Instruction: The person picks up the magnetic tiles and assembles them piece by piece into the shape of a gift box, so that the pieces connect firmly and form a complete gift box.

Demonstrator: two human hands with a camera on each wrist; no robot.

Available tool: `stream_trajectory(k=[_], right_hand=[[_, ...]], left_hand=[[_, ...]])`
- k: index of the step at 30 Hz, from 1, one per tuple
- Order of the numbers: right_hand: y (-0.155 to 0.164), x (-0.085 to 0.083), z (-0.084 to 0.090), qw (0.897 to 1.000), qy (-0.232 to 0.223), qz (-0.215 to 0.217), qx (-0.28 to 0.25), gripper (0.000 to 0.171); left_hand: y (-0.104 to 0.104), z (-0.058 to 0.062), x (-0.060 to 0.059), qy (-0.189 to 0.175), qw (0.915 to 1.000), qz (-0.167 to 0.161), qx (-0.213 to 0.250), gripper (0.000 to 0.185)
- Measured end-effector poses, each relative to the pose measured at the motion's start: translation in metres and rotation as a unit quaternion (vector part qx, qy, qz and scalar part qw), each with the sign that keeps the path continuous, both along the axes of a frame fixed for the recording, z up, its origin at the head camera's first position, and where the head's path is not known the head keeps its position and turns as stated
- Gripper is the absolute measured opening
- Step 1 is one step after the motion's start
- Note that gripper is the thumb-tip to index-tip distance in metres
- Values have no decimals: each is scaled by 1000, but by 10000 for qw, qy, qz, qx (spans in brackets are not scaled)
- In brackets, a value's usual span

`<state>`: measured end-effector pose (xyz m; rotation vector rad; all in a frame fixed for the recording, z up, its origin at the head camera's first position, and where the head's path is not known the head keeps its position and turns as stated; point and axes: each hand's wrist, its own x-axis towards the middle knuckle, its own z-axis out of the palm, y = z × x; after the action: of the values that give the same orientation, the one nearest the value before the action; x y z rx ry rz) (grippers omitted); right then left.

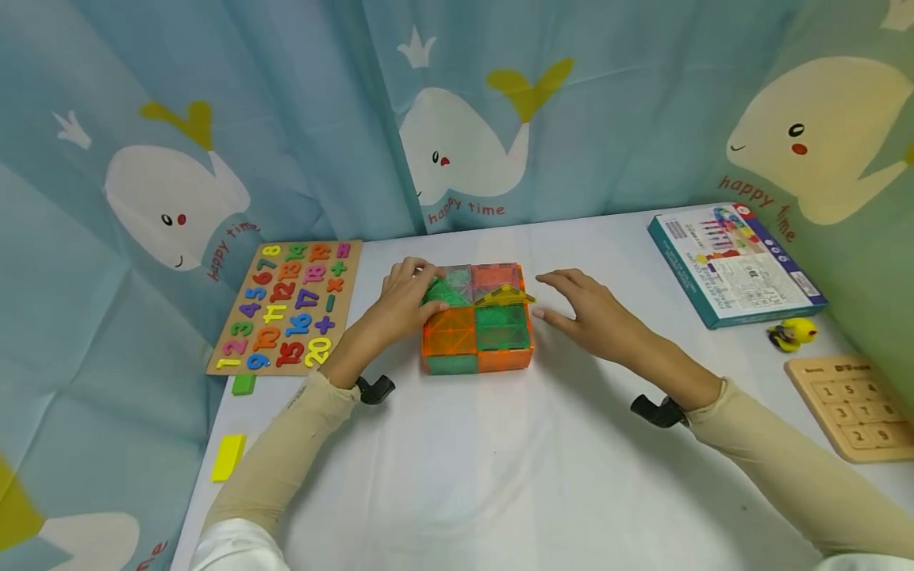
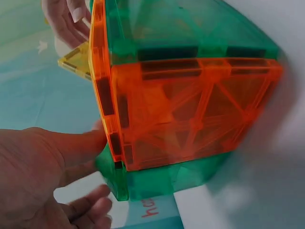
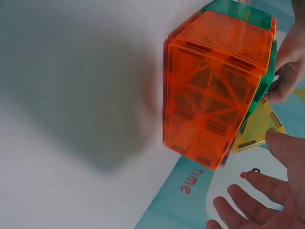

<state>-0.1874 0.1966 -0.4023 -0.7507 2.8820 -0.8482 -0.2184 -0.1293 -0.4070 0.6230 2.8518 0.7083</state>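
A box of orange and green magnetic tiles (image 1: 477, 321) stands mid-table and fills the left wrist view (image 2: 190, 109) and the right wrist view (image 3: 214, 90). My left hand (image 1: 403, 305) is at its left far corner. Fingers curl over the top edge and the thumb (image 2: 81, 148) lies against the orange rim, pinching a green tile (image 2: 157, 179). A yellow triangular tile (image 1: 505, 296) lies tilted on top of the box (image 3: 257, 126). My right hand (image 1: 571, 309) hovers just right of the box with fingers spread, holding nothing (image 3: 267, 191).
A wooden number puzzle (image 1: 286, 309) lies at left, with a green block (image 1: 243, 385) and a yellow block (image 1: 228, 457) near the table edge. At right are a blue game box (image 1: 735, 262), a small yellow toy (image 1: 791, 335) and a wooden number board (image 1: 853, 408). A whale-print curtain surrounds the table.
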Motion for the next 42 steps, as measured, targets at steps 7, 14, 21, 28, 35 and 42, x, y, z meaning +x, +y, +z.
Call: stream_trajectory(k=[7, 14, 21, 28, 35, 42], right_hand=[[-7, -3, -1, 9998, 134, 158, -8, 54], [-12, -7, -4, 9996, 231, 182, -21, 50], [-20, -11, -6, 9990, 338, 287, 32, 41], [-25, -13, -9, 9979, 530, 362, -67, 29], [-27, -16, -12, 9974, 573, 405, -149, 30], [-27, -16, -12, 9985, 403, 353, -103, 36]], left_hand=[[0, 0, 5, 287, 9992, -176, 197, 43], [-3, -3, 11, 822, 9956, -288, 336, 34], [-3, -5, 14, 996, 9939, -381, 297, 29], [-6, -7, 17, 523, 9969, -201, 557, 30], [-8, -9, 16, 459, 9974, -64, 551, 34], [-9, -9, 16, 429, 9976, -33, 537, 42]])
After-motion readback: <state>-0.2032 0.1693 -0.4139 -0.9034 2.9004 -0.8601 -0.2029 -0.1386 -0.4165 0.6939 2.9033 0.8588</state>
